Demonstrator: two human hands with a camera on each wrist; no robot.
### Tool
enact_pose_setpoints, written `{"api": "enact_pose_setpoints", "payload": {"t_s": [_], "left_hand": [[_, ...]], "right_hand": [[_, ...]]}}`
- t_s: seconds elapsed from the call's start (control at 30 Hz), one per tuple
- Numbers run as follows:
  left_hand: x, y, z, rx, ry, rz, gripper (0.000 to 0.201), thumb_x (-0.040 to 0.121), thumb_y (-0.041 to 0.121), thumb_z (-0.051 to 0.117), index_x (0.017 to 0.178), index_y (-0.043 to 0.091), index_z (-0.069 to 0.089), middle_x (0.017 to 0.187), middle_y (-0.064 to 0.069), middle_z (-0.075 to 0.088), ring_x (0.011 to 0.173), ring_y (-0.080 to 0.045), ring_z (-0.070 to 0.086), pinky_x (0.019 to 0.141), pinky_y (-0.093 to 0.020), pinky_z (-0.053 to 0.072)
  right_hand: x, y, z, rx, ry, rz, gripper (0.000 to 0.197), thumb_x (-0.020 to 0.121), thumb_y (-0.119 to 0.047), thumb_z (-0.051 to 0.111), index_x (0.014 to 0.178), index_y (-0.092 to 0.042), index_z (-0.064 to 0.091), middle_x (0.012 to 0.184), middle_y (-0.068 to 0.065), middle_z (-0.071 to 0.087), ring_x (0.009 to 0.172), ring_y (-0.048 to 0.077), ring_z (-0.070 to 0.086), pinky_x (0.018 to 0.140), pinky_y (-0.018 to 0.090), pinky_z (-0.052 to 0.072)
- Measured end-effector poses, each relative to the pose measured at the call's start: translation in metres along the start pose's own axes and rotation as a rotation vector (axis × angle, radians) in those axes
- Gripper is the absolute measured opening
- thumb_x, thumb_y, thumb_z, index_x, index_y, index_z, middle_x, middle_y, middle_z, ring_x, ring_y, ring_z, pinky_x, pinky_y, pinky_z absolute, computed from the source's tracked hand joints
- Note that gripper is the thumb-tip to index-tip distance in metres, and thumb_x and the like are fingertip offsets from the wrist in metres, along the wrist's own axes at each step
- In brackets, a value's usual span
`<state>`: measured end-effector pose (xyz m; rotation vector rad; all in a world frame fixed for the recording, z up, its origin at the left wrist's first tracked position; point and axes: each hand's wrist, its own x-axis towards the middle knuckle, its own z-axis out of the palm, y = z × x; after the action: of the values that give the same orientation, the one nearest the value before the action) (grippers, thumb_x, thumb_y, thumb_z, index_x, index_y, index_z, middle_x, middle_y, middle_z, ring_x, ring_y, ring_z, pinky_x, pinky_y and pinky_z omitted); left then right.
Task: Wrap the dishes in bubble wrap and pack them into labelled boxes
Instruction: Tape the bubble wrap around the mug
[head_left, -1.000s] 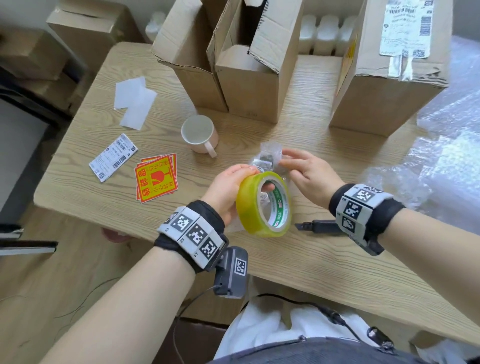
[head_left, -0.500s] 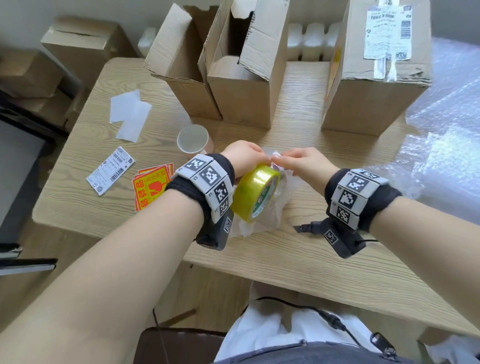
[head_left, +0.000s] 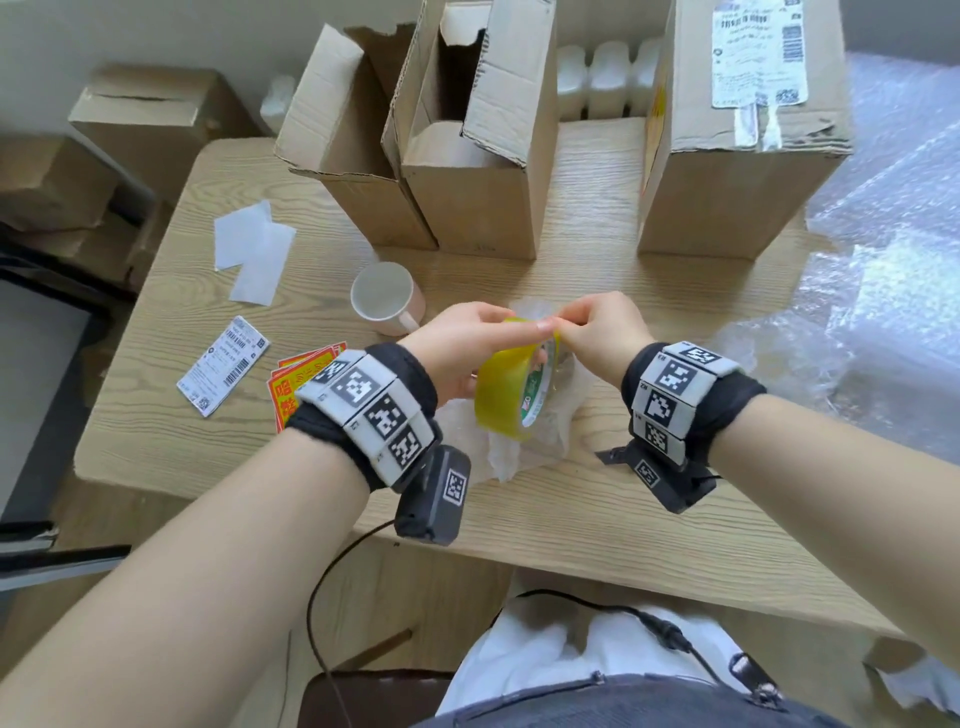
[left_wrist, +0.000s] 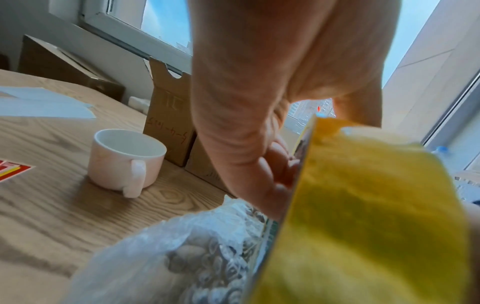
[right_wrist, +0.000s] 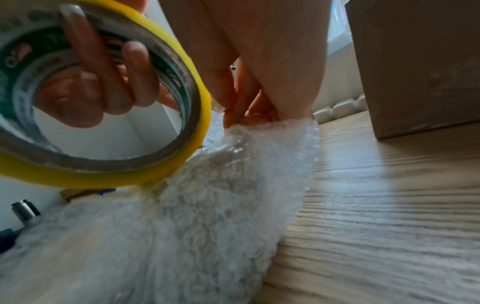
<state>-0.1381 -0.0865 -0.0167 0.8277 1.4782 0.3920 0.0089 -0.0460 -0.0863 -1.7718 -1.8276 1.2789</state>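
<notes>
While left hand (head_left: 462, 348) grips tape roll (head_left: 511, 395), right hand (head_left: 597, 332) pinches bubble wrap (right_wrist: 233, 185)

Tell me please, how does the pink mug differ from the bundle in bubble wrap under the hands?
The pink mug stands bare and upright, its empty inside showing; the bubble-wrap bundle is covered, so its content cannot be identified. No hand touches the mug; the right hand pinches at the bundle's top, and the left hand holds the yellow tape roll over it. Both rest on the wooden table.
</notes>
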Motion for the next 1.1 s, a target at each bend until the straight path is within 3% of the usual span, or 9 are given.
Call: {"api": "enact_pose_setpoints", "payload": {"t_s": [0.2, 0.4, 0.5, 0.57, 0.73, 0.83, 0.97, 1.03, 1.1], "left_hand": [[-0.015, -0.009, -0.008, -0.039, 0.007, 0.107, 0.019, 0.089, 0.026, 0.063, 0.105, 0.016, 0.067, 0.087, 0.003, 0.07, 0.077, -0.01, 0.066, 0.067, -0.027, 0.055], [-0.01, 0.003, -0.007, 0.241, 0.162, 0.173, 0.036, 0.075, 0.043, 0.074, 0.095, 0.013, 0.073, 0.098, -0.017, 0.071, 0.09, -0.033, 0.068, 0.081, -0.05, 0.054], [-0.005, 0.009, -0.005, 0.376, 0.182, 0.18, 0.049, 0.076, 0.048, 0.072, 0.095, 0.003, 0.071, 0.091, -0.022, 0.069, 0.076, -0.024, 0.061, 0.07, -0.037, 0.052], [-0.004, 0.012, -0.007, 0.463, 0.193, 0.16, 0.05, 0.081, 0.049, 0.068, 0.089, 0.0, 0.07, 0.076, -0.014, 0.062, 0.068, -0.021, 0.053, 0.065, -0.03, 0.042], [-0.009, 0.006, -0.012, 0.682, 0.296, 0.082, 0.051, 0.084, 0.06, 0.056, 0.07, 0.01, 0.059, 0.057, -0.003, 0.046, 0.054, -0.019, 0.043, 0.056, -0.027, 0.035], [-0.01, -0.003, -0.016, 0.71, 0.316, 0.056, 0.055, 0.084, 0.061, 0.054, 0.066, 0.009, 0.057, 0.052, -0.001, 0.048, 0.051, -0.018, 0.045, 0.055, -0.027, 0.036], [-0.008, -0.014, -0.012, 0.65, 0.308, 0.052, 0.054, 0.082, 0.063, 0.056, 0.069, 0.01, 0.059, 0.062, -0.005, 0.055, 0.054, -0.018, 0.047, 0.058, -0.028, 0.038], [-0.007, -0.019, -0.009, 0.665, 0.309, 0.049, 0.054, 0.082, 0.064, 0.055, 0.07, 0.011, 0.056, 0.065, -0.006, 0.054, 0.057, -0.018, 0.048, 0.058, -0.029, 0.038], [-0.007, -0.023, -0.009, 0.651, 0.309, 0.051, 0.054, 0.082, 0.064, 0.055, 0.07, 0.011, 0.056, 0.064, -0.005, 0.053, 0.056, -0.017, 0.048, 0.056, -0.029, 0.037]], "right_hand": [[-0.001, 0.001, 0.002, -0.015, 0.053, -0.018, 0.022, 0.091, -0.023, 0.058, 0.086, -0.009, 0.074, 0.074, 0.002, 0.062, 0.071, 0.013, 0.052, 0.046, 0.007, 0.034], [-0.004, -0.003, 0.008, -0.08, 0.107, -0.078, 0.02, 0.088, -0.018, 0.058, 0.086, -0.007, 0.075, 0.088, 0.013, 0.069, 0.091, 0.027, 0.059, 0.073, 0.031, 0.038], [-0.004, -0.004, 0.01, -0.109, 0.11, -0.105, 0.021, 0.089, -0.015, 0.056, 0.088, -0.003, 0.073, 0.088, 0.014, 0.065, 0.096, 0.03, 0.057, 0.079, 0.035, 0.039], [-0.003, -0.004, 0.011, -0.109, 0.107, -0.097, 0.021, 0.09, -0.015, 0.055, 0.091, -0.003, 0.073, 0.097, 0.014, 0.065, 0.1, 0.03, 0.056, 0.082, 0.032, 0.039], [0.001, -0.002, 0.017, -0.054, 0.147, -0.031, 0.021, 0.092, -0.022, 0.059, 0.1, -0.008, 0.073, 0.107, 0.011, 0.064, 0.105, 0.025, 0.056, 0.085, 0.024, 0.035], [0.001, 0.001, 0.022, -0.035, 0.184, -0.011, 0.02, 0.091, -0.022, 0.06, 0.1, -0.009, 0.073, 0.107, 0.01, 0.063, 0.105, 0.023, 0.055, 0.089, 0.024, 0.036], [-0.002, 0.003, 0.027, -0.036, 0.234, -0.002, 0.018, 0.089, -0.021, 0.062, 0.097, -0.008, 0.072, 0.103, 0.01, 0.062, 0.1, 0.023, 0.056, 0.088, 0.025, 0.037], [-0.002, 0.004, 0.028, 0.023, 0.274, 0.021, 0.017, 0.084, -0.019, 0.068, 0.098, -0.009, 0.065, 0.097, 0.008, 0.062, 0.091, 0.021, 0.057, 0.084, 0.027, 0.041], [-0.002, 0.005, 0.028, 0.149, 0.312, 0.057, 0.031, 0.076, -0.014, 0.076, 0.096, -0.013, 0.052, 0.087, 0.004, 0.061, 0.079, 0.019, 0.057, 0.077, 0.03, 0.046]]}}
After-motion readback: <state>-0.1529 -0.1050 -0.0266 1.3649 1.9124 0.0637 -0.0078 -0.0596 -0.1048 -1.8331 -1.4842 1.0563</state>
